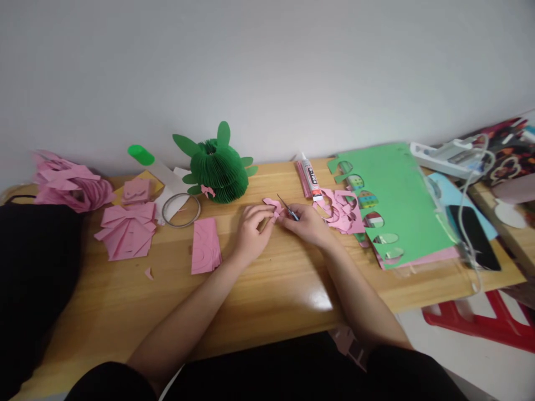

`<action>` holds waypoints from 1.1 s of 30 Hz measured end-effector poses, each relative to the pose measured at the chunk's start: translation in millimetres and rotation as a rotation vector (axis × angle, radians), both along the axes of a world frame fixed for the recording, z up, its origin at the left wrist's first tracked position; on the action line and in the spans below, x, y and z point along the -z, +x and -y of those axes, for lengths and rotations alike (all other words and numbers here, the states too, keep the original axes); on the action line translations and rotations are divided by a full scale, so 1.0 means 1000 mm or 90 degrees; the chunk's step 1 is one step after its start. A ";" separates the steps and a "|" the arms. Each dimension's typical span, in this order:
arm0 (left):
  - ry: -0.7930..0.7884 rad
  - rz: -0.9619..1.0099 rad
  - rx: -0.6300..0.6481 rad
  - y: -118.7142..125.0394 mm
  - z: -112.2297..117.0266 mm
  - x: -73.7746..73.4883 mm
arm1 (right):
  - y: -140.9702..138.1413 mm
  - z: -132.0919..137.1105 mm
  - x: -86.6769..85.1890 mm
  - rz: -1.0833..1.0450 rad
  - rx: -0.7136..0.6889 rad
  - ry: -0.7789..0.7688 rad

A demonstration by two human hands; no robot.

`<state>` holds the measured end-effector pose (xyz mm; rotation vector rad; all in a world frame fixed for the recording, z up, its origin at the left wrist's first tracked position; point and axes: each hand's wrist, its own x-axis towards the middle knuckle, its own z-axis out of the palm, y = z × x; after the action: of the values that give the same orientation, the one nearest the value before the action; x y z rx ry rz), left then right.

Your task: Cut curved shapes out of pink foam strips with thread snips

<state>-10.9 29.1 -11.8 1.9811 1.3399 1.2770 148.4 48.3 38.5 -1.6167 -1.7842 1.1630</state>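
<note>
At the middle of the wooden table, my left hand [253,229] pinches a small curled strip of pink paper [273,205] between thumb and fingers. My right hand [307,224] is closed around a slim tool with a dark pointed tip [285,203], perhaps small scissors; its handle is mostly hidden by the fingers. The fingertips of both hands nearly meet at the paper. Left of my left hand lies a stack of pink paper cards [204,246] with drawn curves. Pink paper offcuts [345,211] lie to the right of my right hand.
Behind my left hand stands a green honeycomb paper figure [219,170]. A tape roll [181,210], folded pink papers [127,231] and a pink paper bundle [69,181] lie leftward. Rightward are a glue tube [311,177], green sheets [413,206], a phone [474,236] and a white cable [462,209].
</note>
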 end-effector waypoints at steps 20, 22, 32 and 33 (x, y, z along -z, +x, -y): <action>-0.190 -0.254 -0.224 -0.078 0.002 -0.074 | 0.068 0.010 -0.030 0.285 0.217 0.088; -0.250 -0.318 -0.245 -0.100 0.006 -0.080 | 0.040 0.016 -0.030 0.257 0.130 0.070; -0.476 -0.484 -0.218 -0.106 0.029 -0.082 | -0.057 0.046 -0.010 0.176 -0.153 -0.002; -0.490 -0.478 -0.189 -0.106 0.030 -0.086 | -0.057 0.045 -0.009 0.174 -0.154 -0.004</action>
<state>-117.3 -1.4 73.9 1.7379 2.1028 -0.0281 91.4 3.0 47.4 -1.6643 -2.2006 1.0913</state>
